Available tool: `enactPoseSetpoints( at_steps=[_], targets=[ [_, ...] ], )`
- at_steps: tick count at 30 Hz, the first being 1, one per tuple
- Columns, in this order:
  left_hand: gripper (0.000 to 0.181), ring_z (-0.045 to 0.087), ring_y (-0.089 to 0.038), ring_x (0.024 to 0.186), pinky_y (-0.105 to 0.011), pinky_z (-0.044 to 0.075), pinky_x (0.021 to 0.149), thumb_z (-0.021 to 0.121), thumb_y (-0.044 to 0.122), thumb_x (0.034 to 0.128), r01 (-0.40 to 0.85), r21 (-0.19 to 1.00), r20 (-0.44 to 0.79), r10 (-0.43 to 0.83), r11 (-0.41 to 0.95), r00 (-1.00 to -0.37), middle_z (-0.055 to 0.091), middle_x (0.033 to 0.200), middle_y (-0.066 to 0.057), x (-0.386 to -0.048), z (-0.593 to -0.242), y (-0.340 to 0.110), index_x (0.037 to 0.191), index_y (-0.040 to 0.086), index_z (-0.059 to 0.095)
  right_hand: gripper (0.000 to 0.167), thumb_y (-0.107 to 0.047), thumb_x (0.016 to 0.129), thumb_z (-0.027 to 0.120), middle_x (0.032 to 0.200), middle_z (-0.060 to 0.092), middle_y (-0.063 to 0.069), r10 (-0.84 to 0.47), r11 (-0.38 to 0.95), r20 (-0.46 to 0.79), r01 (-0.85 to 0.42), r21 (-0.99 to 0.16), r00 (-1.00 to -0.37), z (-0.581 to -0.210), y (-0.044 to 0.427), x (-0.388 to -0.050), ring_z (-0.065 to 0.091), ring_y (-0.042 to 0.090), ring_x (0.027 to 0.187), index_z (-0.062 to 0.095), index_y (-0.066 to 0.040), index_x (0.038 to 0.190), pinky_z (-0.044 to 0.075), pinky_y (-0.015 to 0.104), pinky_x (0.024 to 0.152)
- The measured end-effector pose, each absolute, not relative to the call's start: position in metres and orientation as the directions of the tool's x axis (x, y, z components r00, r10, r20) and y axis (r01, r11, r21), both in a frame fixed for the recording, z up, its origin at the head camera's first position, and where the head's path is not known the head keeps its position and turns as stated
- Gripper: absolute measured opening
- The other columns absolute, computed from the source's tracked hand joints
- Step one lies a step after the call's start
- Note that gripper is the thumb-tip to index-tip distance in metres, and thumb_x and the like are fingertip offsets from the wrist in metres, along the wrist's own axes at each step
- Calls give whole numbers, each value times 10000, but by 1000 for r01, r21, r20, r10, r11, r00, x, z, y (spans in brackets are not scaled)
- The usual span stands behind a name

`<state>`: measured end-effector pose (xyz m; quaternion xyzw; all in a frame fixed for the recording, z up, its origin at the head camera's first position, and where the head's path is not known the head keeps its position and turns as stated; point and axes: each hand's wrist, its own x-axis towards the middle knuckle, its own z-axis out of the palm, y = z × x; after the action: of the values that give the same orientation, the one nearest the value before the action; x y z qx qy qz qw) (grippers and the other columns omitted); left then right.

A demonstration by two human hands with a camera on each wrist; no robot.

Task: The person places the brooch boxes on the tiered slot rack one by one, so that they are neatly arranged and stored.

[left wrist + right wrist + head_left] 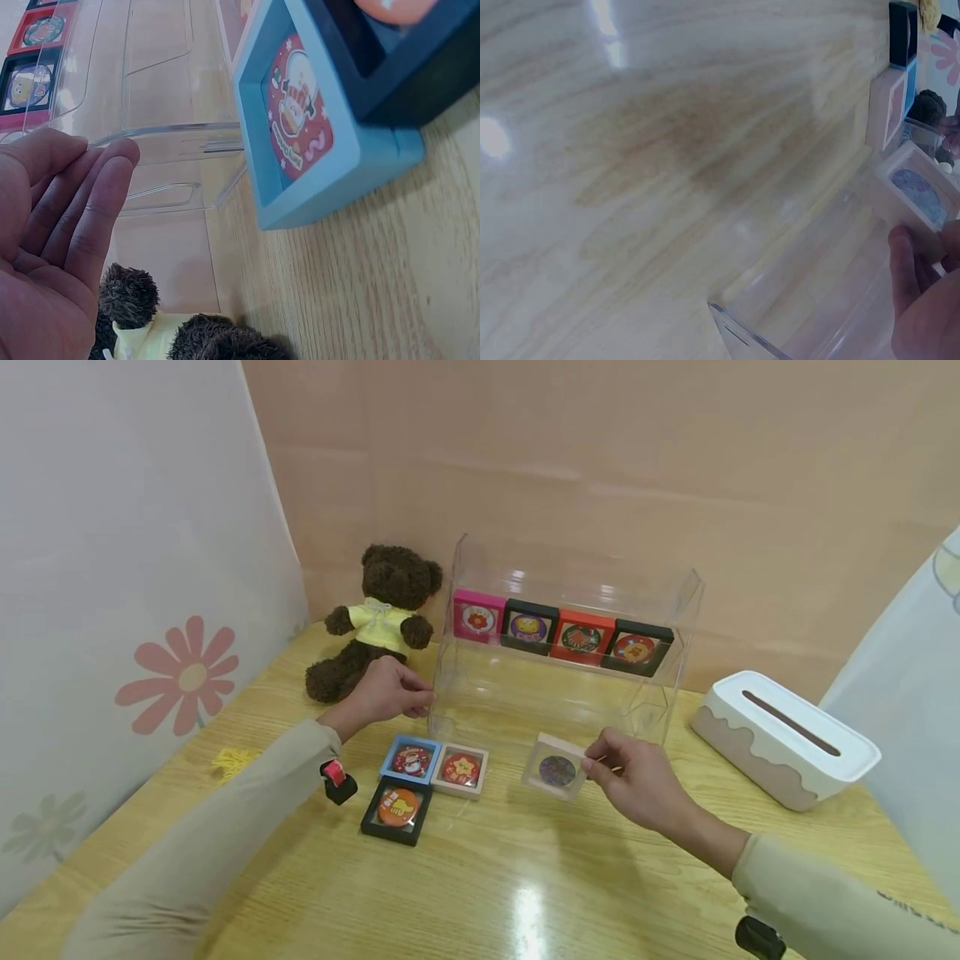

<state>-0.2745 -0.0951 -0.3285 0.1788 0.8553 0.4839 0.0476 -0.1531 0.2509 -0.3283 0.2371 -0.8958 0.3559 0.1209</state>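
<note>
My left hand pinches the left edge of a clear acrylic display rack between thumb and fingers, as the left wrist view also shows. In my right hand is a pale pink square display frame with a dark round badge, gripped by its right edge and tilted in front of the rack. Left of it on the table are a blue frame, another pale pink frame and a black frame. Along the rack's upper tier stand a magenta frame, a red frame and two black ones.
A brown teddy bear in a yellow top sits behind my left hand. To the right stands a white and beige tissue box. Yellow strands lie by my left forearm. A peach-coloured backdrop hangs behind the rack.
</note>
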Motion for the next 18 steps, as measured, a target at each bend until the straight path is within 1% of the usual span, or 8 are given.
enactPoseSetpoints(
  at_steps=[3, 7, 14, 18],
  targets=[
    [162, 685, -323, 703, -469, 561, 673, 691, 95, 876, 252, 851, 85, 353, 461, -932, 702, 762, -123, -274, -329, -95, 932, -50, 739, 110, 19, 849, 676, 733, 662, -5, -321, 655, 451, -539, -530, -833, -324, 250, -161, 662, 113, 644, 625, -68, 805, 528, 245, 524],
    [159, 678, -359, 729, -467, 561, 674, 692, 93, 875, 248, 851, 81, 352, 462, -933, 702, 766, -126, -273, -329, -96, 930, -49, 740, 103, 32, 837, 681, 738, 671, 7, -324, 655, 516, -581, -482, -793, -320, 248, -171, 675, 149, 650, 625, -48, 805, 535, 249, 528],
    [174, 682, -342, 717, -457, 565, 665, 698, 106, 874, 261, 851, 92, 361, 456, -928, 703, 772, -130, -273, -329, -95, 938, -51, 737, 87, 40, 847, 670, 786, 687, 73, -318, 659, 568, -607, -444, -759, -310, 245, -186, 687, 197, 677, 610, -15, 817, 564, 292, 559],
    [177, 686, -314, 704, -461, 563, 671, 695, 110, 877, 258, 854, 90, 360, 452, -929, 703, 776, -126, -273, -330, -96, 943, -49, 736, 108, 62, 836, 677, 790, 680, 104, -300, 654, 610, -623, -428, -734, -304, 242, -194, 689, 221, 693, 599, -2, 796, 572, 311, 582]
  ],
)
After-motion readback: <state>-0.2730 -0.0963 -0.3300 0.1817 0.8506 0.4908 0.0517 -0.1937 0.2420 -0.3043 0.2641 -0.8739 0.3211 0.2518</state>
